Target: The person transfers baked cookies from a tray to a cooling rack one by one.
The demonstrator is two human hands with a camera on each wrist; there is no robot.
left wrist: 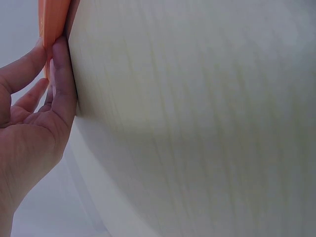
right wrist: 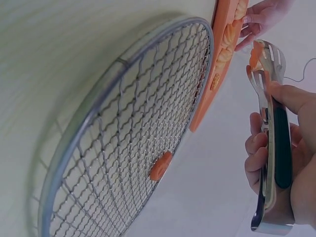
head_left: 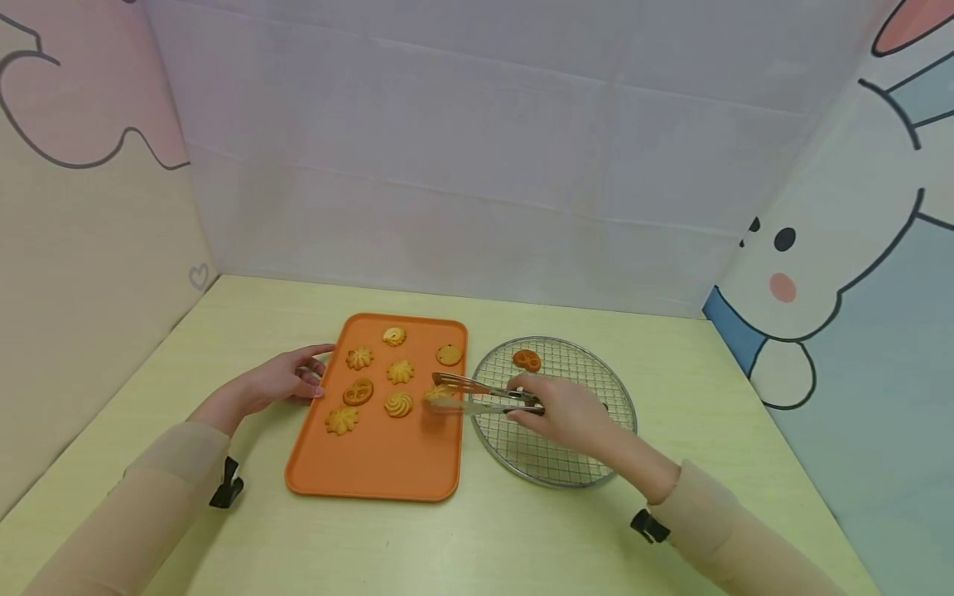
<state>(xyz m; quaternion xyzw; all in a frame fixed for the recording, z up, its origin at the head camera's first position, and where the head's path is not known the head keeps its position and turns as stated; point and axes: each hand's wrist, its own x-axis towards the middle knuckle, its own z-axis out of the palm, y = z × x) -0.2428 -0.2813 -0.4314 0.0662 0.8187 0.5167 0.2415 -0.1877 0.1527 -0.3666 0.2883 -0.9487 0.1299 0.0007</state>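
In the head view, my right hand [head_left: 566, 411] grips metal serving tongs [head_left: 477, 386] with a dark green handle inlay [right wrist: 282, 148]. Between the tong tips is a golden cookie [right wrist: 255, 55], over the right side of an orange tray [head_left: 373, 472]. Several cookies lie on that tray: flower-shaped ones [head_left: 342, 420], a swirl [head_left: 398, 404], a pretzel-shaped one [head_left: 358, 391] and a round one [head_left: 449, 355]. My left hand [head_left: 286, 379] holds the tray's left rim, thumb [left wrist: 29, 66] on one side and fingers on the other.
A round wire cooling rack [head_left: 537, 459] stands right of the tray, under my right hand. One pretzel-shaped cookie [head_left: 527, 360] lies near its far edge. The pale wooden table [head_left: 358, 546] meets a white back wall [head_left: 462, 165] and printed side panels.
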